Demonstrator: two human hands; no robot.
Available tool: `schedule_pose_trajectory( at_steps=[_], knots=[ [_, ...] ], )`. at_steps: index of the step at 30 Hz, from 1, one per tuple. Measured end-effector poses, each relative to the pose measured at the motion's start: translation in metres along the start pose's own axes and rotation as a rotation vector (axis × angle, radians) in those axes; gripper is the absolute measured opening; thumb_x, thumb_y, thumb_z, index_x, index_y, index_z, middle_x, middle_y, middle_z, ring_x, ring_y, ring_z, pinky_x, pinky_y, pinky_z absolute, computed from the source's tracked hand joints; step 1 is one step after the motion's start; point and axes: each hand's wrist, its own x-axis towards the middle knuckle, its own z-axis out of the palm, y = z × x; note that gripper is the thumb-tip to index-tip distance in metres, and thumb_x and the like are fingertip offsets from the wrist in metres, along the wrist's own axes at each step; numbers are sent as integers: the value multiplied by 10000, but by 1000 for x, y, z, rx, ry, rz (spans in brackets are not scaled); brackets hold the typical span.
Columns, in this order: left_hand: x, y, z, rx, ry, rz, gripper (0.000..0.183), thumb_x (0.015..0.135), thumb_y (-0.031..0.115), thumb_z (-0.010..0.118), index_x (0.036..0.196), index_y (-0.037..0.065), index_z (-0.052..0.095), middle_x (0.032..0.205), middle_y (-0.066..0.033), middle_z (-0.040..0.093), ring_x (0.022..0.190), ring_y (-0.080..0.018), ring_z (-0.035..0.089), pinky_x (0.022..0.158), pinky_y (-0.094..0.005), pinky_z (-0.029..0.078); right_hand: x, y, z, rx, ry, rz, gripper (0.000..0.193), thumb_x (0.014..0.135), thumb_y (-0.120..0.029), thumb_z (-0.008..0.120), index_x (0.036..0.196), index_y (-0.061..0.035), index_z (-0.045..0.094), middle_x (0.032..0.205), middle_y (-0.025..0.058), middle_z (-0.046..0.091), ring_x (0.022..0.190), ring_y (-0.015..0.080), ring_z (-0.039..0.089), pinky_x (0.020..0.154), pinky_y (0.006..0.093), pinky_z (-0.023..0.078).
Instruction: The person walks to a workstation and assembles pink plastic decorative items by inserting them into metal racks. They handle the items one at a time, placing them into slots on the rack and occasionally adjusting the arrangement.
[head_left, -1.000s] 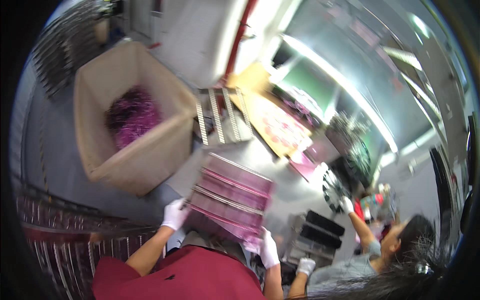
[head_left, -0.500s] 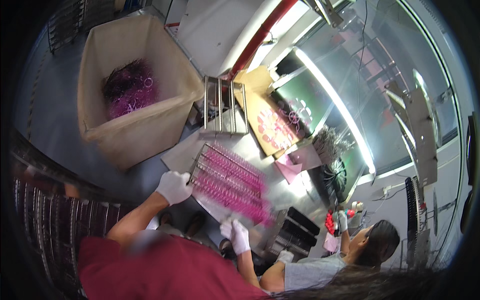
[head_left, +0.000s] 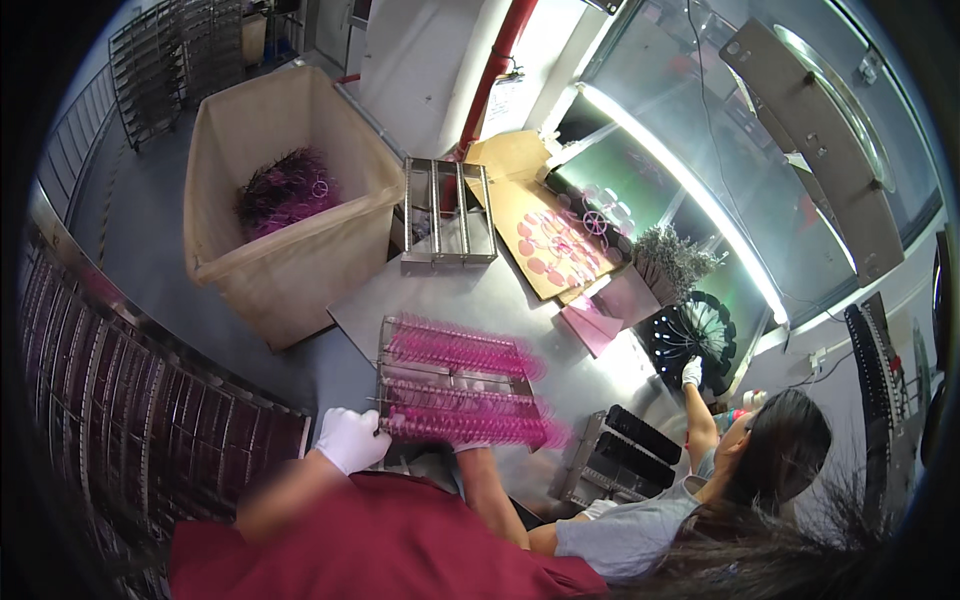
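A metal rack (head_left: 455,378) with rows of thin, translucent pink-purple pieces spans the near edge of the steel table. My left hand (head_left: 347,440), in a white glove, is closed on the left end of its frame. My right hand (head_left: 470,447), also gloved, reaches to the rack's near side; the rack covers most of it, and its fingers are hidden. The pieces at the right end look smeared by motion.
A large beige bin (head_left: 290,250) holding purple pieces stands left. Beyond the rack are an unfilled metal rack (head_left: 448,215) and cardboard (head_left: 545,270) with pink pieces. At right, a co-worker (head_left: 770,445) sits by a rack of black pieces (head_left: 620,455). Tall racks (head_left: 130,400) line the left.
The pink rack has levelled out and sits lower in view. My right hand, apart from it before, is now at its near side, partly underneath. The co-worker's gloved hand has moved to round black pieces.
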Motion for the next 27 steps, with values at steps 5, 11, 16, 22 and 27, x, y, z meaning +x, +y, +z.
schedule_pose_trajectory(
  at_steps=[5, 11, 16, 22, 27],
  knots=[
    [-59, 14, 10, 12, 54, -169, 329, 798, 360, 725, 767, 34, 694, 590, -198, 666, 577, -418, 698, 660, -542, 584, -9, -9, -19, -187, 50, 45, 484, 1028, -260, 651, 1465, -67, 578, 1399, 187, 661, 1233, 344, 688, 1006, 452, 584],
    [-107, 51, -32, -78, 44, 254, 195, 940, 244, 698, 781, 131, 696, 605, -100, 646, 522, -312, 663, 479, -471, 512, -42, -39, -44, -449, 71, 69, 489, 1002, -247, 671, 1446, -58, 597, 1413, 188, 654, 1228, 332, 688, 1012, 442, 578],
    [-169, 9, -15, -178, 293, -31, 228, 974, 220, 682, 790, 86, 678, 690, -110, 667, 548, -276, 670, 524, -427, 530, -61, -50, -68, -592, 120, 120, 493, 981, -236, 688, 1431, -50, 614, 1425, 189, 648, 1224, 321, 688, 1017, 433, 573],
    [-256, -27, -15, -299, 568, -448, 125, 990, 168, 659, 921, 71, 696, 798, -157, 691, 675, -361, 706, 632, -477, 577, -44, -7, -23, -847, -53, 371, 497, 956, -223, 708, 1413, -41, 633, 1439, 190, 641, 1219, 309, 689, 1023, 423, 567],
    [-337, -63, -12, -111, 481, -599, 181, 1003, 239, 600, 895, 141, 707, 830, -111, 715, 700, -347, 713, 619, -474, 577, -28, 46, 115, -1162, -594, 686, 502, 935, -212, 725, 1397, -33, 650, 1451, 191, 635, 1215, 299, 689, 1028, 415, 563]
  ],
)
